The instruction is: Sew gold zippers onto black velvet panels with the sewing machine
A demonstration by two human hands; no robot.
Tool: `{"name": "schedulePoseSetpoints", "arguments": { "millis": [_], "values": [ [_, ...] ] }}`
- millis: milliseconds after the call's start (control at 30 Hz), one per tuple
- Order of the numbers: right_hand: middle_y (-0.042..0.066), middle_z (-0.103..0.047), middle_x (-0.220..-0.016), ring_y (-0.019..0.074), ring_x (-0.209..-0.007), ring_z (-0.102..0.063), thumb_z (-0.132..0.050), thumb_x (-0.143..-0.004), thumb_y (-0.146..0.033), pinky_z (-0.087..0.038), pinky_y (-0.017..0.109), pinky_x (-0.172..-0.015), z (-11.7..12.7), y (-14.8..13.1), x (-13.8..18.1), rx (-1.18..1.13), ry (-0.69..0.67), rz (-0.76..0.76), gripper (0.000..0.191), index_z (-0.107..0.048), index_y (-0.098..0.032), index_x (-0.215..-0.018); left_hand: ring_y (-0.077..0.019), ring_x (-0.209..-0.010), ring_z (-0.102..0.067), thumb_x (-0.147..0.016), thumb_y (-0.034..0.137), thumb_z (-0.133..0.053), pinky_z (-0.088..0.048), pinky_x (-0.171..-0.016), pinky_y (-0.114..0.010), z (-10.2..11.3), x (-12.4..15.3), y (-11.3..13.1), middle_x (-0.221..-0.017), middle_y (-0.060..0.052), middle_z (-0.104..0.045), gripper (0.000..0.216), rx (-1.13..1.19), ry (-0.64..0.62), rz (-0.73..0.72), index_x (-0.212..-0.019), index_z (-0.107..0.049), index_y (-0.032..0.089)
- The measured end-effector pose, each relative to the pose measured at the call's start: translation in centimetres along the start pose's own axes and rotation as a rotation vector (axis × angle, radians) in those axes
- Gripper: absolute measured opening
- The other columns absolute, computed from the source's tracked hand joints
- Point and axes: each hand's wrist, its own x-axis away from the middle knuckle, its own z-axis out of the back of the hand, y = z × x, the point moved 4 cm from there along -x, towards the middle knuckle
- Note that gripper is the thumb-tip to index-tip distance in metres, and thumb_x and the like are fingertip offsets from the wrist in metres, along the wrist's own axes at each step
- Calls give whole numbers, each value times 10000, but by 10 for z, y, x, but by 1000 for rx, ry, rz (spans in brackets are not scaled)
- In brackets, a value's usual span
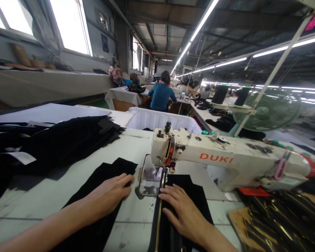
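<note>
- Head view: the left hand [109,196] lies flat, palm down, fingers close together, pressing a matte black cloth strip [112,168] onto the pale surface [136,143].
- The right hand [183,213] rests flat too, fingers slightly spread, on a second black panel [185,182] with a thin golden edge [160,210], just before the needle.
- The cream sewing machine [225,161], boxy with red lettering, stands right behind.
- On the left, a jagged stack of black cut pieces [63,140]; behind, a white plastic bin [157,119].

Black fabric [105,182] on pale grey desk [136,147]; cream sewing machine [225,161] w/ orange lettering; green fan [271,110].
</note>
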Motion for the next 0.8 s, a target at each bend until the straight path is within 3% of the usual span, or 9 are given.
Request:
{"name": "schedulePoseSetpoints", "arguments": {
  "millis": [133, 233, 367, 500, 567, 700, 800],
  "values": [
    [74, -537, -1394, 225, -1328, -468, -548, -944, -210, -298, 485, -1197, -9, 0, -13, 18, 64, 12, 432, -499, -229, -1373, -160, -887, -608, -940, 55, -426, -512, -832, -270, -12, -24, 35, -1048, -6, -608, 252, 132, -22, -18, -907, -598, 236],
    [73, -504, -1425, 239, -1339, -456, -547, -948, -220, -323, 482, -1187, -13, 5, -13, 32, 64, 23, 443, -485, -242, -1386, -136, -1085, -593, -999, 105, -354, -479, -963, -221, -22, -22, 46, -1261, -32, -533, 278, 260, 23, -35, -1071, -580, 250],
    [46, -484, -1449, 257, -1362, -427, -542, -955, -245, -361, 491, -1167, -14, 8, -9, 22, 91, -11, 443, -480, -286, -1391, -242, -1373, -403, -991, 151, -372, -338, -1155, -417, -28, -13, 16, -1476, -48, -411, 402, 282, 109, 65, -1348, -475, 305],
    [57, -552, -1359, 245, -1272, -494, -545, -954, -238, -373, 481, -1159, -12, 5, -16, 19, 104, -3, 466, -465, -251, -1413, -340, -1361, -388, -905, 320, -594, -305, -1136, -545, -25, -34, -32, -1459, -119, -455, 564, 273, 55, 223, -1432, -411, 237],
    [72, -554, -1336, 254, -1240, -508, -541, -958, -233, -429, 466, -1114, -12, 6, -19, 15, 113, -27, 438, -493, -236, -1393, -338, -1273, -472, -806, 342, -708, -362, -1084, -528, -21, -47, -42, -1353, -105, -553, 638, 297, 2, 209, -1389, -470, 240],
    [58, -540, -1347, 249, -1253, -496, -543, -962, -233, -430, 453, -1113, -16, 7, -18, -16, 130, -43, 423, -505, -263, -1383, -274, -1013, -601, -807, 320, -688, -459, -946, -428, -15, -56, -39, -990, -27, -675, 238, 370, -75, 171, -1032, -674, 244],
    [40, -540, -1348, 236, -1256, -491, -559, -960, -253, -422, 422, -1121, -16, 8, -16, -33, 132, -41, 426, -505, -279, -1382, -214, -918, -638, -849, 340, -643, -505, -854, -317, -12, -55, -31, -930, 4, -682, 147, 468, -80, 129, -939, -674, 228]
  ]
}}
